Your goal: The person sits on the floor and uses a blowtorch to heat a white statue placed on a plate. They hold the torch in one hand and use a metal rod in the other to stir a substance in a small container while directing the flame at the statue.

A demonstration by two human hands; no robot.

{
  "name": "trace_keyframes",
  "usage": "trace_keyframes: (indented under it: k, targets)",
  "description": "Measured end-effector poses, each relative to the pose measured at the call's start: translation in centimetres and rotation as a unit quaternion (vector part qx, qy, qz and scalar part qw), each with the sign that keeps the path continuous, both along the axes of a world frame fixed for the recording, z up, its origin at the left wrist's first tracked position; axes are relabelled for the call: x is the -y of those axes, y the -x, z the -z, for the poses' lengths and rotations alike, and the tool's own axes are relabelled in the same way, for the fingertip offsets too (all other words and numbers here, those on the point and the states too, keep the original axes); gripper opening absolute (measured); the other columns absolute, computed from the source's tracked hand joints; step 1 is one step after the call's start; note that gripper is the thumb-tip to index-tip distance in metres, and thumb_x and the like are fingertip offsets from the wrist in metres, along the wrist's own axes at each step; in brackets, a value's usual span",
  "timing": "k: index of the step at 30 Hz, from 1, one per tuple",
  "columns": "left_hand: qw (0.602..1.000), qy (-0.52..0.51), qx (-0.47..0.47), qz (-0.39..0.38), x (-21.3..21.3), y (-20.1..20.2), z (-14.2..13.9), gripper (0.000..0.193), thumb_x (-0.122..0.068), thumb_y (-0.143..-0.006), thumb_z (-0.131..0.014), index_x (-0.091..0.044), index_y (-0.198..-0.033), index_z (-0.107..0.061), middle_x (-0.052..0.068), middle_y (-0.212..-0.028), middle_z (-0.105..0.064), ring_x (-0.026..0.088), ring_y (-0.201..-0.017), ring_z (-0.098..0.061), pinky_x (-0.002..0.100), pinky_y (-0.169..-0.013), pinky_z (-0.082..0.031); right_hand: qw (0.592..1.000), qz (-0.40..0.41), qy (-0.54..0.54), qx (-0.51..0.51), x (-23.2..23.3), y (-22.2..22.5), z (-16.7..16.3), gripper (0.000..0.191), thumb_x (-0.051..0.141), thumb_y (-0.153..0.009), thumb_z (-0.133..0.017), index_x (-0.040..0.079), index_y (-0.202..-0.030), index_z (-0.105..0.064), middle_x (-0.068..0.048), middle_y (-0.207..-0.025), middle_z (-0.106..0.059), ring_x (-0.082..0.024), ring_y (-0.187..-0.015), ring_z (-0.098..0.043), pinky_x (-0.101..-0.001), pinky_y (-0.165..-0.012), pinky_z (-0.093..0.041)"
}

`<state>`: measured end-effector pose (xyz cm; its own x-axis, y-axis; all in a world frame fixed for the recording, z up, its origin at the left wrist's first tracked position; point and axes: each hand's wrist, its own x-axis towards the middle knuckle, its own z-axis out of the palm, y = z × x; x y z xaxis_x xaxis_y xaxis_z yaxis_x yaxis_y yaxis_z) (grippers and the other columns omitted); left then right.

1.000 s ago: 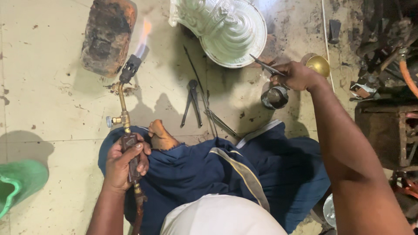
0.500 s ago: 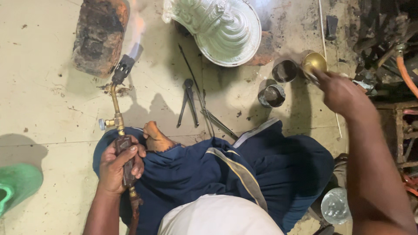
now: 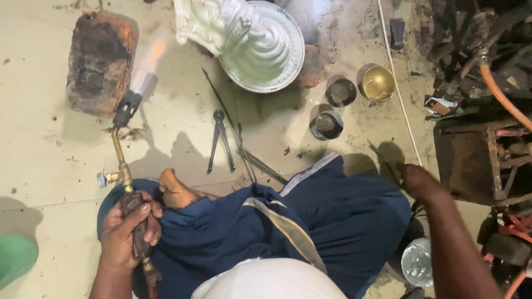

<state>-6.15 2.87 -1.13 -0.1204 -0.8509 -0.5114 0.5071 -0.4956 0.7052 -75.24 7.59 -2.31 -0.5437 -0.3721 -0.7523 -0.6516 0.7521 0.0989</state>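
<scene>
**Torch lit in left hand, right hand down by the knee**

Since the earlier frames my right hand (image 3: pixel 424 182) has come away from the small cups, where it held thin tongs, and now sits low beside my blue cloth (image 3: pixel 332 221), near the dark metal box (image 3: pixel 476 160). Whether its fingers are shut on anything I cannot tell; they are hidden in shadow. My left hand (image 3: pixel 130 227) has stayed wrapped tight around the handle of the gas torch (image 3: pixel 124 138).

Count: one torch, one burnt brick (image 3: pixel 100 61), one silver embossed dish (image 3: pixel 260 44), three small cups (two dark (image 3: pixel 339 91) (image 3: pixel 326 123), one brass-coloured (image 3: pixel 378 83)), one pair of pliers (image 3: pixel 220 141), a few thin rods (image 3: pixel 233 133) on the floor (image 3: pixel 44 144).

The torch: brass tube with a side valve near my grip, black nozzle at the far end, a pale flame with an orange tip (image 3: pixel 148 63) pointing up past the right edge of the brick. It lies at a slant over the floor, just left of my bare foot (image 3: pixel 177 191)
</scene>
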Motion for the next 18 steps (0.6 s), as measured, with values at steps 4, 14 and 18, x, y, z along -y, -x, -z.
trace_keyframes:
  k: [4,14,18]
  targets:
    - [1.0,-0.009,0.019,-0.003,0.0,-0.2,0.9,0.021,-0.004,-0.094,-0.06,0.004,-0.113,-0.057,0.022,-0.086,-0.063,0.016,-0.047,-0.053,0.031,-0.04,-0.045,0.974,-0.166,0.153,0.003,-1.3,0.2,2.3,0.044,0.013,-0.095,-0.053,0.003,-0.138,-0.058,-0.027,-0.131,-0.063,-0.044,-0.112,-0.068,-0.0511,-0.091,-0.056]
    - [0.971,0.004,0.211,0.114,1.0,-5.9,14.0,0.025,-0.007,-0.086,-0.061,0.004,-0.109,-0.057,0.024,-0.079,-0.067,0.021,-0.043,-0.057,0.036,-0.039,-0.049,0.912,-0.277,0.29,-0.085,-3.7,1.9,8.1,0.061,0.027,-0.083,-0.063,0.019,-0.143,-0.053,-0.021,-0.124,-0.062,-0.042,-0.113,-0.062,-0.0477,-0.095,-0.052]
    - [0.94,-0.079,0.305,0.127,1.2,-2.0,18.9,0.026,-0.006,-0.087,-0.061,0.004,-0.11,-0.057,0.024,-0.079,-0.066,0.021,-0.042,-0.057,0.037,-0.039,-0.049,0.917,-0.274,0.278,-0.084,-4.9,3.9,10.5,0.065,0.019,-0.082,-0.061,0.025,-0.146,-0.052,-0.014,-0.121,-0.066,-0.036,-0.112,-0.064,-0.0451,-0.098,-0.053]
